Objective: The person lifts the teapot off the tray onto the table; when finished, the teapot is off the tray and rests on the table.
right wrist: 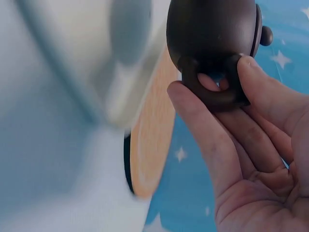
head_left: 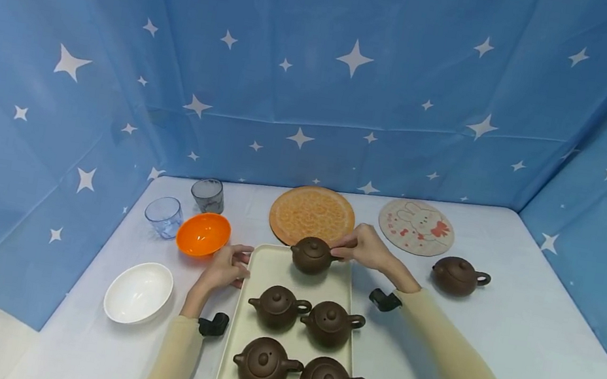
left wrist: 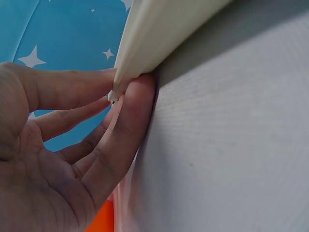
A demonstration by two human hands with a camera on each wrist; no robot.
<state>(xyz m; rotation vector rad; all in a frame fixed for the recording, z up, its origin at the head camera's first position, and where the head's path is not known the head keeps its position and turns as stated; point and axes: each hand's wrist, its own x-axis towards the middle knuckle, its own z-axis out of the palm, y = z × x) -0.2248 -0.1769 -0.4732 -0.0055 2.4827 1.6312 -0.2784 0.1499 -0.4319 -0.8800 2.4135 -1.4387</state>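
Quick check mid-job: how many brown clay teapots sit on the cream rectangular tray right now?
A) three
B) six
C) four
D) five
D: the cream rectangular tray carries five brown clay teapots, the far one gripped by its handle in the right hand; a sixth teapot stands off the tray.

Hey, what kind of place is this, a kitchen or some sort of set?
Probably a staged recording set: a star-print blue backdrop encloses a white table, where a tray of teapots sits among bowls and mats.
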